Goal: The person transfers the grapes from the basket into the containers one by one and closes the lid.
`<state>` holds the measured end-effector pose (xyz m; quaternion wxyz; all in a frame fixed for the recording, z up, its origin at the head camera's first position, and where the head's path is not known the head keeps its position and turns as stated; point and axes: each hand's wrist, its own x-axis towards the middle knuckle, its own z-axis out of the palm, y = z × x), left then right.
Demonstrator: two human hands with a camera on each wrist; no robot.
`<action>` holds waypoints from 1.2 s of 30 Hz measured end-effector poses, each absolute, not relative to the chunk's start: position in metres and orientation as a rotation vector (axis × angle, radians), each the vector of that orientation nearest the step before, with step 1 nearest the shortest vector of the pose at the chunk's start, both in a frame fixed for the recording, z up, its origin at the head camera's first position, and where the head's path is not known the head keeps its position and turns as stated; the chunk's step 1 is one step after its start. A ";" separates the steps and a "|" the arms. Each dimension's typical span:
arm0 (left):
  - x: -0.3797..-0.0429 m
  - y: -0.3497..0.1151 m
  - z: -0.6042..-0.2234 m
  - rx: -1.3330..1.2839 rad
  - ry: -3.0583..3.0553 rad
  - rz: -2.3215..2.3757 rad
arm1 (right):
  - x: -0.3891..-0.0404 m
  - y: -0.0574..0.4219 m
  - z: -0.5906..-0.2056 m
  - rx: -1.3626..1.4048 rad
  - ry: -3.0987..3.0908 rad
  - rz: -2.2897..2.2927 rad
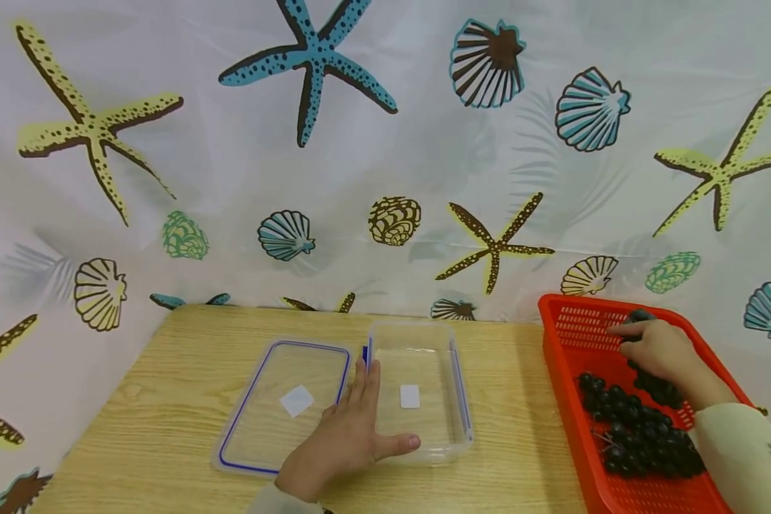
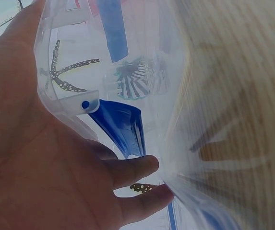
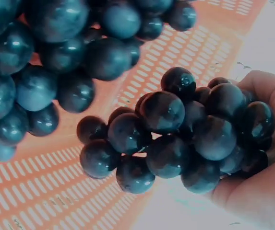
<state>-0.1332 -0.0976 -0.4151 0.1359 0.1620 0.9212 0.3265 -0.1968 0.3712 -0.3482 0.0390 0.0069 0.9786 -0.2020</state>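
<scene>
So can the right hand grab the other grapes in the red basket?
Probably not just yet: the right hand already holds a bunch of dark grapes. Otherwise the way looks free, since the other grapes lie close by in the open red basket.

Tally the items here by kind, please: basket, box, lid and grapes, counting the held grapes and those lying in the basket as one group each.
Red basket: 1
Clear box: 1
Lid: 1
Grape groups: 2 (held bunch in the right hand; heap in the basket, one bunch or several, I cannot tell)
Total: 5
</scene>
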 end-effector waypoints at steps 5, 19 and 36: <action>-0.133 -0.098 -0.414 0.464 2.669 0.943 | -0.191 0.364 -0.337 0.003 3.042 -0.582; -0.133 -0.098 -0.413 0.450 2.667 0.951 | -0.177 0.333 -0.306 -0.027 3.183 -0.551; -0.134 -0.096 -0.414 0.427 2.676 0.949 | -0.149 0.276 -0.275 -0.263 3.148 -0.716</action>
